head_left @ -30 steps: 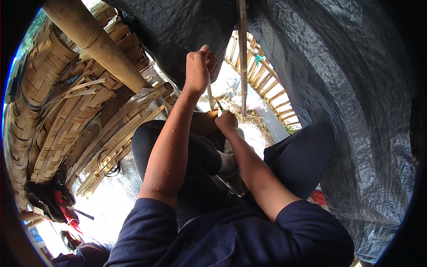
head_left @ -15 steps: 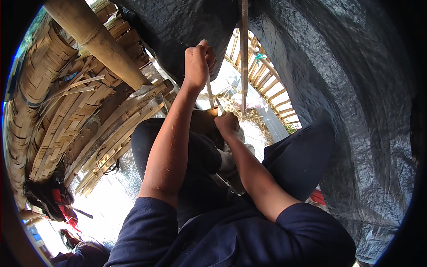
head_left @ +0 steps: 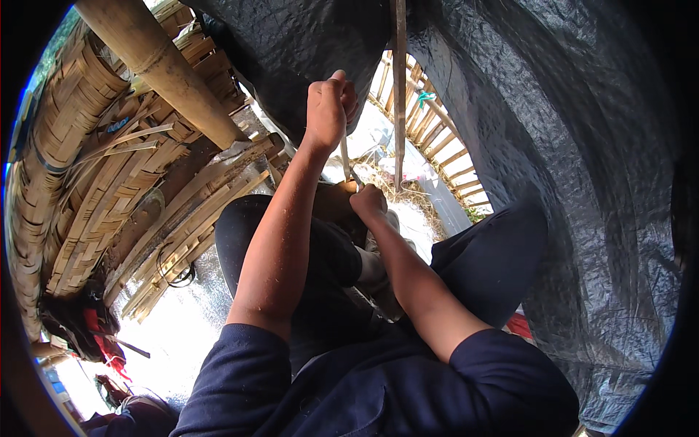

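My left hand (head_left: 330, 109) is raised in front of me, closed in a fist around the upper end of a thin, pale bamboo strip (head_left: 344, 154). The strip runs down from the fist toward my right hand (head_left: 370, 202). That hand is closed low between my knees on what looks like a knife (head_left: 354, 175). Only a narrow sliver of its blade shows, beside the strip's lower end; the handle is hidden in my fingers. Just left of the right hand lies a short, yellowish piece of bamboo (head_left: 346, 187), partly covered by it.
A thick bamboo pole (head_left: 160, 69) slants across the upper left, near woven bamboo panels (head_left: 80, 167) and stacked slats (head_left: 182, 247). Dark plastic sheeting (head_left: 539, 131) hangs ahead and right. A thin upright stick (head_left: 399, 95) stands before a bamboo fence (head_left: 444, 138). Shavings (head_left: 408, 193) litter the ground.
My left hand has shifted slightly right and down, still gripping the strip. The right hand has barely moved, while the blade shows at a different angle.
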Motion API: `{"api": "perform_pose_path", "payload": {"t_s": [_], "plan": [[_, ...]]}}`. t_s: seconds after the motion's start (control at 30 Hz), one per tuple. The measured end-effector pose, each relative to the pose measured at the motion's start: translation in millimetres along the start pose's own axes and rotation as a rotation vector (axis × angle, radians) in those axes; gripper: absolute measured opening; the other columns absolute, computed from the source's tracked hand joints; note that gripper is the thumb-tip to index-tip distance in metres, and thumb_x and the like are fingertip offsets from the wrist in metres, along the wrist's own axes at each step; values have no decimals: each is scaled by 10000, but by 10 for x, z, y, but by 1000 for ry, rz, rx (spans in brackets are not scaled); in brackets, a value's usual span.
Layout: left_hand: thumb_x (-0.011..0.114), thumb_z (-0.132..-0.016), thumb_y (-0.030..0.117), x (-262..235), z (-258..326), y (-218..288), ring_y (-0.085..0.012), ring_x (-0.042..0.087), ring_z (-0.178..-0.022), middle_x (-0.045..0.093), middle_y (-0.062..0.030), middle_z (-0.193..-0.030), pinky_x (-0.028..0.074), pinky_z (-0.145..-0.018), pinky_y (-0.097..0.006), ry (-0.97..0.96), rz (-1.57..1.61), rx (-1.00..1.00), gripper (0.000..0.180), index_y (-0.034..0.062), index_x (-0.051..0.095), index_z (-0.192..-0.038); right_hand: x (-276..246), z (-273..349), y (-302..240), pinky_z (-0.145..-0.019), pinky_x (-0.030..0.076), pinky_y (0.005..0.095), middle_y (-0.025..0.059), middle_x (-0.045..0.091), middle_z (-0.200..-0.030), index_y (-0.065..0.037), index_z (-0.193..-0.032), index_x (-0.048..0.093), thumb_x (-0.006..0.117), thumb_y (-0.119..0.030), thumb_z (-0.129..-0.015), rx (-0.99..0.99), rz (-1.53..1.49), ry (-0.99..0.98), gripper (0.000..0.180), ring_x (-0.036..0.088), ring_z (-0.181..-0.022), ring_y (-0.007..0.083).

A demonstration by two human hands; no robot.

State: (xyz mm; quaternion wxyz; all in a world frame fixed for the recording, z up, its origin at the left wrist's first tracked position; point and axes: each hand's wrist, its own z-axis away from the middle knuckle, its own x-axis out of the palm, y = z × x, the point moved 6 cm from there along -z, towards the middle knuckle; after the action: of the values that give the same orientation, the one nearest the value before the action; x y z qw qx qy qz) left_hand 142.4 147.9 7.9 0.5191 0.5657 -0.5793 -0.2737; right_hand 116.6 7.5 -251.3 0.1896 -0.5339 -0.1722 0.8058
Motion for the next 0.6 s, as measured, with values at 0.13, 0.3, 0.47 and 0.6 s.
{"api": "perform_pose_path", "payload": {"t_s": [0.13,0.3,0.47,0.6], "plan": [[314,-929,333,1,0,-8,-81,200,-392,219,34,-451,182,-416,-284,-1,16,-34,473,127,248,-508,214,-169,40,-831,500,434,265,650,-967,30,-967,642,495,-268,-887,-124,84,-32,343,636,-956,377],[317,-931,336,5,-10,-60,-83,203,-395,219,33,-456,179,-420,-287,-53,21,-23,478,123,251,-508,468,-292,183,-847,499,419,261,643,-995,31,-955,638,512,-205,-876,-199,138,-60,279,627,-981,368],[322,-938,315,0,-18,-80,-82,223,-407,246,33,-461,188,-420,-283,-83,24,-24,483,110,274,-504,634,-324,299,-854,496,413,252,637,-994,39,-946,627,511,-144,-851,-187,46,-41,236,622,-976,370],[331,-939,264,92,-29,-105,-72,237,-420,277,34,-466,193,-419,-273,-121,85,-33,468,94,310,-503,744,-453,412,-851,497,417,254,629,-997,51,-961,616,528,-98,-815,-216,59,-47,227,622,-964,377]]}}
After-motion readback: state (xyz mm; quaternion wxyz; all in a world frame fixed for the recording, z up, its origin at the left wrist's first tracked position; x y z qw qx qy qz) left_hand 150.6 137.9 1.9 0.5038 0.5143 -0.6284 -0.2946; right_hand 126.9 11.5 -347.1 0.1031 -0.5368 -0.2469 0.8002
